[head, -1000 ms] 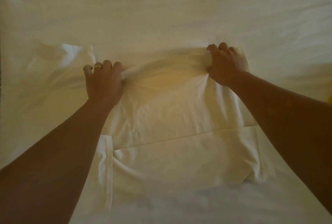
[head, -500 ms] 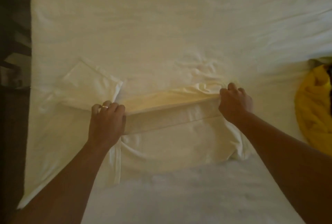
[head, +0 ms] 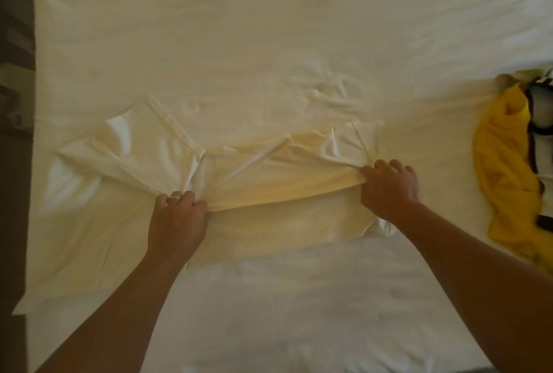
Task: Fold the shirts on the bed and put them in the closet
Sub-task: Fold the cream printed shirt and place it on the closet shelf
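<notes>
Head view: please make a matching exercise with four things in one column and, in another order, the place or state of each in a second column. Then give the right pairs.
Things:
1. left hand
2. right hand
3. yellow garment
4. white shirt

Places or states:
A. lies crumpled at the bed's right edge
B. grips the fold at its left end, wears a ring
C. grips the fold at its right end
D. spread on the bed, held by both hands

Pairs: 1-B, 2-C, 3-A, 4-D
</notes>
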